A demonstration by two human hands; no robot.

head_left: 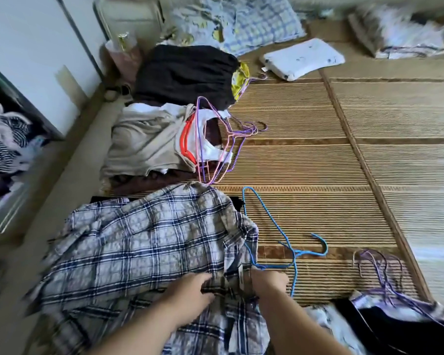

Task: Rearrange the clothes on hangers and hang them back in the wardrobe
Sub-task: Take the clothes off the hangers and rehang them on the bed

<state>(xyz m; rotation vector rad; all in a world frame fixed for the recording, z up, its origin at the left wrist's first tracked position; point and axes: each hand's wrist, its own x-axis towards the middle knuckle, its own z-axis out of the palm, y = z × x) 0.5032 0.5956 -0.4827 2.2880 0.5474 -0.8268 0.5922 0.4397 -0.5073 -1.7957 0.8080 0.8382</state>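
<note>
A blue-and-white plaid shirt point(139, 242) lies spread on the bed mat in front of me. A blue wire hanger point(290, 242) rests partly inside its collar, hook pointing right. My left hand point(190, 295) pinches the shirt's fabric near the collar. My right hand point(269, 279) grips the collar edge together with the hanger's lower arm. Farther back a beige garment point(144, 142) lies with orange, pink and purple hangers point(215, 144) on it, and a black garment point(185, 73) sits behind that.
The open wardrobe point(8, 149) with folded clothes stands at the left. A woven bamboo mat point(318, 155) covers the bed. More purple hangers point(379, 267) and dark clothes point(400, 326) lie at the lower right. Pillows point(303, 57) and bedding lie at the back.
</note>
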